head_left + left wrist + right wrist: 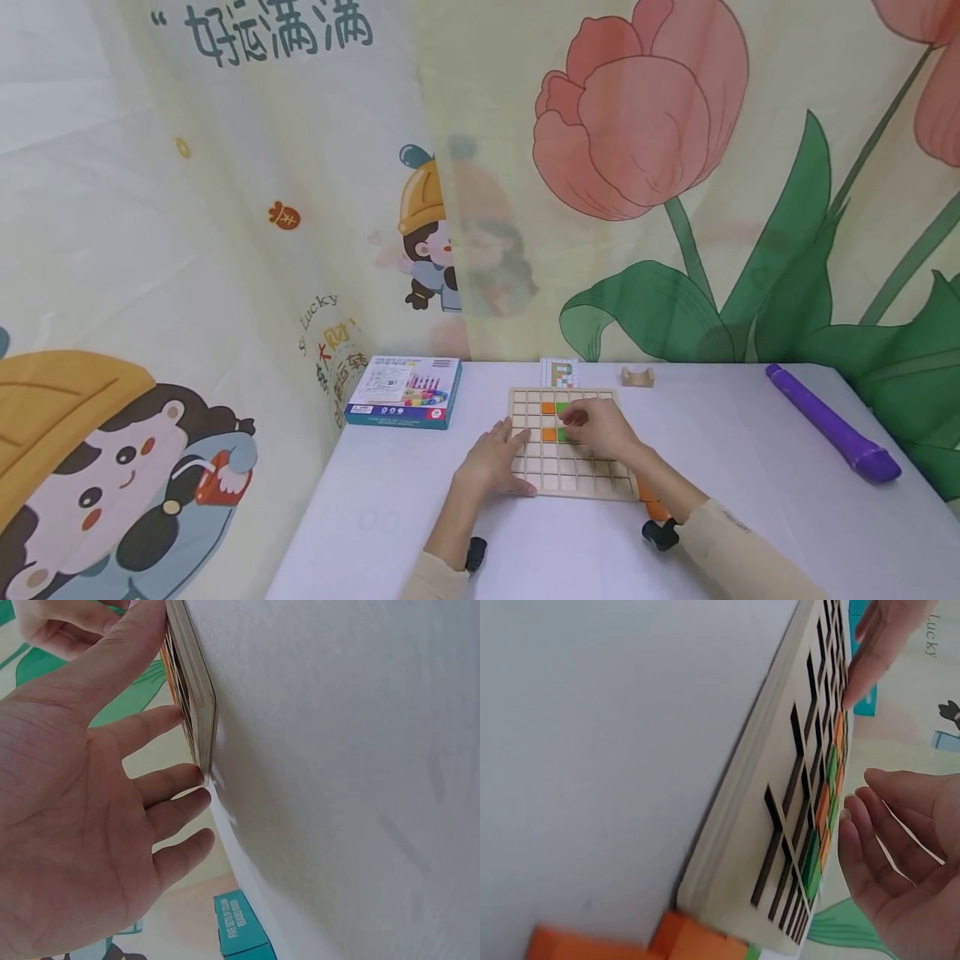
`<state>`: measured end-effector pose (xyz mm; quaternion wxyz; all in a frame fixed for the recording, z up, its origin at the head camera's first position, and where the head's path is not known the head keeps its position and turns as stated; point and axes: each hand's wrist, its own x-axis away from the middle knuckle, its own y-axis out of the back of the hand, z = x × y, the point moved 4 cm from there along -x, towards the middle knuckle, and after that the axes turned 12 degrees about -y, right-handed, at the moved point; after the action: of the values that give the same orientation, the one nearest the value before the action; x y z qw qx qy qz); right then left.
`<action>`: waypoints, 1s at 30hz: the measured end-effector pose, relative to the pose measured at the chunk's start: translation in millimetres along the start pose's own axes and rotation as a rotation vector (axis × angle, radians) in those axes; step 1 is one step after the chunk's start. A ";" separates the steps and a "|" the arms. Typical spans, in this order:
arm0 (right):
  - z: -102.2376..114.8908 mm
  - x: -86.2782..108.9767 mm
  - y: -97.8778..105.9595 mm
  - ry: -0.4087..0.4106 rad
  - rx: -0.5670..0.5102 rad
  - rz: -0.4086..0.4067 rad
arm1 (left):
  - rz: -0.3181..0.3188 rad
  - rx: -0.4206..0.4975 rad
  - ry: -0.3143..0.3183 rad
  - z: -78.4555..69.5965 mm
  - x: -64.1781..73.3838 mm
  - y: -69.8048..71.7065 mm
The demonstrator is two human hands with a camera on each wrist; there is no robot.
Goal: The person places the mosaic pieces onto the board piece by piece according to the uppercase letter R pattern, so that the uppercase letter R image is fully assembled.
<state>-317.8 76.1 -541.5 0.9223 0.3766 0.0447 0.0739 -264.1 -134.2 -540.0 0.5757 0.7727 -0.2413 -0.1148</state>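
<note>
A wooden grid board [573,483] lies on the table, with orange tiles [549,435] and green tiles [562,407] set in some of its upper cells. At the board's left side is my left hand [491,458], fingers spread and fairly straight; the left wrist view shows its fingertips right at the board's edge [202,705]. My right hand [603,429] hovers over the tiles, partly hiding them. In the right wrist view its fingers [862,847] bend gently, apart from the thumb, and nothing shows between them.
Loose orange blocks [655,507] lie against the board's right edge, under the right forearm. Behind the board are a coloured pattern card [558,372] and a small wooden holder [637,377]. A boxed set [405,393] sits back left; a long purple object [832,423] lies at right.
</note>
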 end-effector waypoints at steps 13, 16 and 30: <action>-21.9 22.3 42.7 -0.022 0.010 -0.070 | -0.008 0.008 -0.004 -2.6 1.5 1.8; -27.7 28.2 52.8 -0.035 0.031 -0.073 | -0.012 0.016 -0.005 -3.0 0.5 1.1; -67.1 56.7 72.6 -0.155 0.113 0.040 | -0.018 0.016 -0.003 -3.8 2.0 0.8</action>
<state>-278.7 183.0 -539.9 0.8986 0.4336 -0.0300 0.0603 -260.8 -132.2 -537.8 0.5682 0.7793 -0.2359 -0.1192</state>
